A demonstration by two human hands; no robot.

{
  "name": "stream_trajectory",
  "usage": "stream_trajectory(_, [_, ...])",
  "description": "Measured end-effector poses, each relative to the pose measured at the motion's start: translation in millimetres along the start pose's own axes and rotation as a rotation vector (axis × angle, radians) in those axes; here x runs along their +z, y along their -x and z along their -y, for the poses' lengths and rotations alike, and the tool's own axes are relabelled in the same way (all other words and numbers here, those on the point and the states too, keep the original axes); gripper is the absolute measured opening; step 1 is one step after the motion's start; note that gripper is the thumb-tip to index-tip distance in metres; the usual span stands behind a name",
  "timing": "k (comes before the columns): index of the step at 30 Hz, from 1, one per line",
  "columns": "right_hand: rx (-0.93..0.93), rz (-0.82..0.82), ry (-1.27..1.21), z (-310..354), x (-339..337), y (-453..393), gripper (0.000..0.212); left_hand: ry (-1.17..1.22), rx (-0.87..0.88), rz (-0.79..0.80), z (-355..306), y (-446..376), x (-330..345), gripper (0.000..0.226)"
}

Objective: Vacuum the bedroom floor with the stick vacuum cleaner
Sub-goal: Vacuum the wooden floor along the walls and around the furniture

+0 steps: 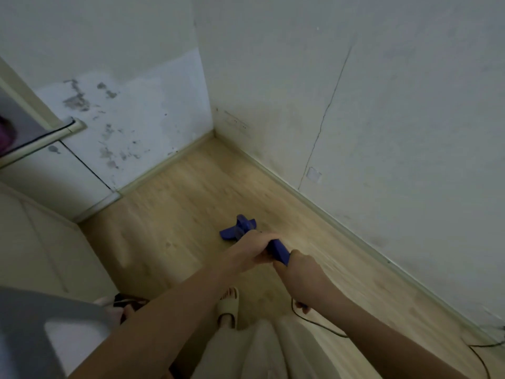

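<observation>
Head view: the only camera, looking down past both forearms toward a room corner.
Vacuum: the blue stick vacuum cleaner (277,248) slants down and away from the person; most of its shaft is hidden behind the hands.
Floor head: the blue nozzle (238,227) sits on the wooden floor (177,214), out from the corner and nearer the right-hand wall.
Left hand: the left hand (252,248) has its grip pressed together round the handle, fingers wrapped over the upper side.
Right hand: the right hand (300,266) grips the rear end of the same handle, fingers curled round it, just behind the left.
Cord: a dark power cord (322,324) trails over the floor behind the right arm toward the right wall.
Feet: a pale slipper (229,306) stands just behind the hands.
Surroundings: stained white wall (131,113) ahead, skirting board (314,206) along the right.
Step in hand: a stroke over the open boards in front of the corner, by my reading.
Next move: likely a push of the nozzle forward into the corner and along the skirting, with the cord kept clear of the head and feet.
</observation>
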State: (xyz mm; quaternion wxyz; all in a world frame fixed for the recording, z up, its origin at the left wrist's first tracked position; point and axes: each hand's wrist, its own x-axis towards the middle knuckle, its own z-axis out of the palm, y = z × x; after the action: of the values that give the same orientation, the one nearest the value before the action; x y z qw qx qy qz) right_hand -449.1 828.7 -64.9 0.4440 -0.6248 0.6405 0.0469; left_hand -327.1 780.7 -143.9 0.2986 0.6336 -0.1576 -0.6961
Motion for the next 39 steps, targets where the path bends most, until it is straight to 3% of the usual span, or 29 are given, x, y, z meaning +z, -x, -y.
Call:
stream_trajectory(4, [0.021,-0.018,0.009,-12.3,14.4,10.0,0.014,-0.017,-0.023,0.05,14.1,7.1,6.0,0.013])
stream_trajectory(8, [0.031,-0.042,-0.083,-17.2,37.0,1.5,0.013,-0.115,-0.029,0.061,15.7,-0.5,-5.6,0.032])
stream_trajectory(13, [0.024,-0.042,-0.103,-13.6,46.4,-32.1,0.012,-0.098,-0.045,0.022,8.3,-21.4,-17.4,0.035])
stream_trajectory(19, [-0.018,0.018,-0.068,7.3,35.7,-75.3,0.032,-0.049,-0.047,0.006,-20.7,-52.1,-30.8,0.028])
stream_trajectory(29, [0.048,0.04,-0.071,67.4,7.6,-142.1,0.031,-0.007,-0.042,0.087,-94.7,-98.4,-64.9,0.022])
stream_trajectory(33, [0.115,0.095,-0.122,87.1,-15.0,-137.5,0.018,-0.052,-0.094,0.212,-126.4,-92.5,-72.8,0.008])
stream_trajectory(39, [0.098,0.035,-0.018,102.7,-31.3,-145.2,0.02,-0.004,-0.144,0.237,-135.8,-105.3,-72.2,0.021])
